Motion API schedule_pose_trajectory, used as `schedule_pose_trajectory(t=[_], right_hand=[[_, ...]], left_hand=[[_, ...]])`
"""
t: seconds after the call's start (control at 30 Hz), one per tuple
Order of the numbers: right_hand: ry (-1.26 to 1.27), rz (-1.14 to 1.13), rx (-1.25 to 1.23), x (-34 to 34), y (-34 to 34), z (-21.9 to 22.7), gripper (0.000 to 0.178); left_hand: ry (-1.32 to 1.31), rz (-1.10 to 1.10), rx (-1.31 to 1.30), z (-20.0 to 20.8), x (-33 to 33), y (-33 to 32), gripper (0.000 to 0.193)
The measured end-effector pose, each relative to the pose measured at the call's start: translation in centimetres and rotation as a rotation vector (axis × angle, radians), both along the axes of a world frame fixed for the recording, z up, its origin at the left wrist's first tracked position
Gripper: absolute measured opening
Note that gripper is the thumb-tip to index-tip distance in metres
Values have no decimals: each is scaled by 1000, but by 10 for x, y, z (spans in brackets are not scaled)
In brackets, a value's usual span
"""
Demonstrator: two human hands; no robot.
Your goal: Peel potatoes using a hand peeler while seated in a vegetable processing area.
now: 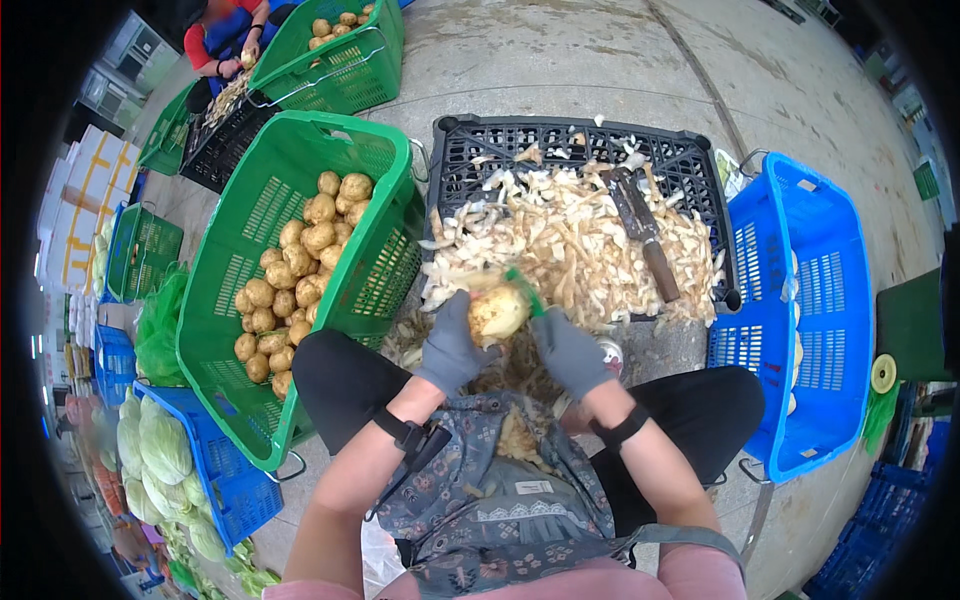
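Observation:
My left hand [453, 347], in a grey glove, grips a partly peeled potato [498, 312] above my lap. Pale flesh shows on much of it, with some brown skin left. My right hand [573, 352], gloved too, is closed round a green peeler [524, 291] held against the potato's upper right side. Just beyond my hands, a heap of peelings [560, 245] covers much of an upturned black crate [470, 147]. A knife with a brown wooden handle [659, 270] and a wide dark blade lies on the heap.
A green basket [392, 250] of unpeeled potatoes [300, 262] stands at my left. To my right is a blue basket [822, 330], its contents mostly hidden by its wall. Cabbages [165, 450] lie at the lower left. Another person [225, 40] works at the far left beside a green basket [345, 80].

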State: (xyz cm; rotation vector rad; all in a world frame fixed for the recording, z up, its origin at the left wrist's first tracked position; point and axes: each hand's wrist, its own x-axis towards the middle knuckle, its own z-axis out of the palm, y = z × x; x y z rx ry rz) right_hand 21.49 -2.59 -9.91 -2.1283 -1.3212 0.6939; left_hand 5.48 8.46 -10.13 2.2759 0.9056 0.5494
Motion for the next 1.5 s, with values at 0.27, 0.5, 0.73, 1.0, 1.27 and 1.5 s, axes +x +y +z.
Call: schedule_pose_trajectory(t=[0.27,0.5,0.73,1.0,1.27,1.5], right_hand=[[30,36,-62,-4,3,2,31],[12,101,-8,-8,5,4,31],[-38,26,-35,2,2,2,28],[-20,183,38,-20,11,4,25],[-48,212,-66,-18,14,10,28],[24,162,-51,-22,16,-1,30]], left_hand=[[26,90,-282,0,1,4,72],[0,94,-373,13,3,6,74],[-157,141,-471,-8,0,13,83],[-83,87,-274,0,3,13,85],[-81,123,-278,1,1,9,83],[-104,142,-401,-2,1,9,83]])
